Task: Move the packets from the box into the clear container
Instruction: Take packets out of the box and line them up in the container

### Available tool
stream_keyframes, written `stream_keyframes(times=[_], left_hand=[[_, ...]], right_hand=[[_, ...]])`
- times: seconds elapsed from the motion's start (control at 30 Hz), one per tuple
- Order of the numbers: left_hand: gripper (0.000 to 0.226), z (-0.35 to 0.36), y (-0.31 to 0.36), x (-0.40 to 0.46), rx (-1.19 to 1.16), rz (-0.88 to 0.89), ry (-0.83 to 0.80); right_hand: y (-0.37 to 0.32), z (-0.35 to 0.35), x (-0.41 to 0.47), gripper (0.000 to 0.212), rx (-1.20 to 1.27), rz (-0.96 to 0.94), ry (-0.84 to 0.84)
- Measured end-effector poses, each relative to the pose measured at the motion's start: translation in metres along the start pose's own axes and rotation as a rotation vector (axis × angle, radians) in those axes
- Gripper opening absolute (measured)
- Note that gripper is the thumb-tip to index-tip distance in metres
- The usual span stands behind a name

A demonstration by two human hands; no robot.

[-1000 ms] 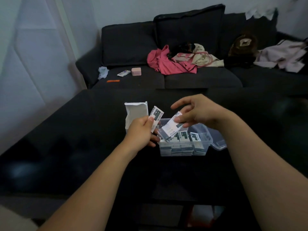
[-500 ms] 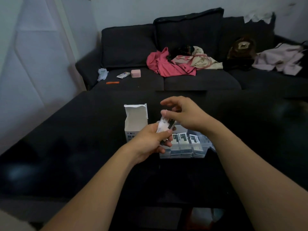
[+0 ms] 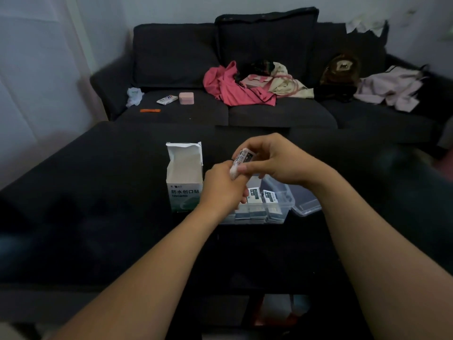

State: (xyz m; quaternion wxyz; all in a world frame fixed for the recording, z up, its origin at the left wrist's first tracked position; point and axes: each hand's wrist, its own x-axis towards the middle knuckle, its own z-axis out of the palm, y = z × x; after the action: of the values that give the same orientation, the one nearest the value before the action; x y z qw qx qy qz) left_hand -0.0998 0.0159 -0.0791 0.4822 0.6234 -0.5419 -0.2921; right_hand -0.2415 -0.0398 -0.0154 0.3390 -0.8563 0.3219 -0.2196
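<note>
A white and green box (image 3: 184,179) stands upright on the dark table with its top flap open. To its right sits the clear container (image 3: 284,207), holding several stacked packets (image 3: 255,195). Above the container's left end, my left hand (image 3: 220,186) and my right hand (image 3: 277,159) meet, both pinching a small bunch of white packets (image 3: 241,160) held upright between the fingers. How many packets are in the bunch is hidden by my fingers.
The container's clear lid (image 3: 306,204) lies just right of it. Beyond the dark table (image 3: 103,192) is a dark sofa (image 3: 220,114) carrying a pink garment (image 3: 232,87), a pink case (image 3: 186,98), a packet (image 3: 167,99) and other clothes.
My two hands, apart a second ago with a packet in each, have come together above the container. The packets are now gathered in one bunch and lifted slightly higher.
</note>
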Motion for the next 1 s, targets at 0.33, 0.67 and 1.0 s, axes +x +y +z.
stream_keyframes(times=[0.33,0.67,1.0], left_hand=[[0.031,0.023,0.004,0.01,-0.063,-0.008,-0.185],[0.045,0.021,0.004,0.011,0.071,0.004,-0.249],[0.082,0.007,-0.019,0.012,0.925,0.382,-0.477]], right_hand=[[0.009,-0.007,-0.002,0.026,-0.102,0.066,-0.056],[0.021,-0.023,0.003,0.017,-0.312,0.21,-0.022],[0.047,-0.018,0.022,0.018,-0.649,0.48,-0.37]])
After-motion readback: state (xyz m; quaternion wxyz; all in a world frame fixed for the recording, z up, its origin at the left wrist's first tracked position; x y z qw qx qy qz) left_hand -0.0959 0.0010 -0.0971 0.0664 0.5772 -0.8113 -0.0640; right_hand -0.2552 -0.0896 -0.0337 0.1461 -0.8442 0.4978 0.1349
